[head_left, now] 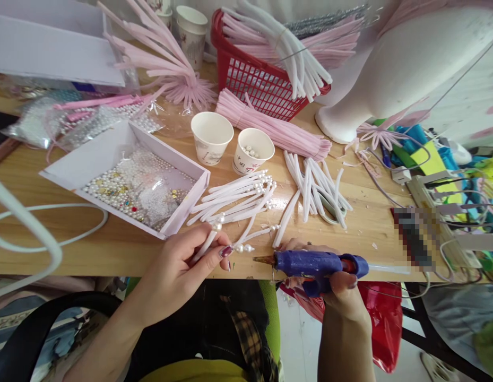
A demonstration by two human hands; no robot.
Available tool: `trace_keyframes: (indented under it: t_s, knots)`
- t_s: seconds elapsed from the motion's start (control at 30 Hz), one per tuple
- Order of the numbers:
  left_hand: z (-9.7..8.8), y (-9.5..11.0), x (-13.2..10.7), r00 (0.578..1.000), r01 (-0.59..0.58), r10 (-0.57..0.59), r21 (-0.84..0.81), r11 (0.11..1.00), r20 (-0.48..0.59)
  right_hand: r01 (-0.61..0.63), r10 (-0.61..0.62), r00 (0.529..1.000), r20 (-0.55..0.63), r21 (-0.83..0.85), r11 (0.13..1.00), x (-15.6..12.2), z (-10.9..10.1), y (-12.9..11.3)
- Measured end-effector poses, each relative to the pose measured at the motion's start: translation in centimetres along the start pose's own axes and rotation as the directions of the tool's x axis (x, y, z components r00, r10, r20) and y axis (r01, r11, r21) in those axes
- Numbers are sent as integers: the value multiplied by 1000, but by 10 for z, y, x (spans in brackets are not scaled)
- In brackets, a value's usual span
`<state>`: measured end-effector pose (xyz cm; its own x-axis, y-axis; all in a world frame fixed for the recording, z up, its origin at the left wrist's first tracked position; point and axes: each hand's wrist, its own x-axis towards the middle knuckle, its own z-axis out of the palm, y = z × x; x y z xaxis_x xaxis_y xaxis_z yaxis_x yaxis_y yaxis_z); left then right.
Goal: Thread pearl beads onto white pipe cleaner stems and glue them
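Observation:
My left hand (182, 265) pinches a short white pipe cleaner (206, 241) with a pearl bead at its tip, at the table's near edge. My right hand (329, 281) grips a blue hot glue gun (313, 263); its brass nozzle points left, a few centimetres from a small cluster of pearl beads (243, 248) by my left thumb. Just beyond lies a pile of white pipe cleaners with pearls on their ends (238, 199). A paper cup with a few pearls (253, 151) stands behind that pile.
A shallow white box of beads (111, 159) sits at the left, an empty paper cup (212, 137) beside it. Plain white stems (316, 188), pink stems (274, 127), a red basket (254, 79), a white mannequin head (389, 79) and a power strip with cables (441, 212) fill the rest.

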<state>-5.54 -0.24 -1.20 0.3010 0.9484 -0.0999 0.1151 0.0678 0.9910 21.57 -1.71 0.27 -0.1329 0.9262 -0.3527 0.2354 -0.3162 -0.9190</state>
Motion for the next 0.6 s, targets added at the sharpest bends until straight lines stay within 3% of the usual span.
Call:
trace_keyframes:
  t_s: [0.1, 0.23, 0.27, 0.4, 0.47, 0.53, 0.6]
  knots:
    - [0, -1, -1, 1000, -27, 27, 2, 1000, 13, -23, 23, 1000, 1, 31, 999, 3, -2, 1]
    - [1, -1, -5, 1000, -23, 22, -55, 998, -14, 75, -83, 973, -217, -48, 996, 0, -9, 5]
    - [3, 0, -6, 999, -6, 2, -83, 997, -46, 103, -116, 967, -226, -68, 992, -2, -9, 4]
    - [12, 3, -12, 978, 46, -89, -219, 975, -190, 235, -235, 972, 15, -108, 966, -9, -7, -6]
    - [15, 4, -14, 965, 52, -114, -255, 966, -235, 307, -303, 951, 59, -83, 948, -14, -10, -11]
    - [17, 3, -14, 958, 53, -120, -250, 967, -261, 341, -346, 934, -87, -72, 937, -19, -23, -13]
    - [16, 1, -14, 958, 44, -105, -224, 974, -268, 332, -347, 876, -334, -103, 938, -24, -45, -12]
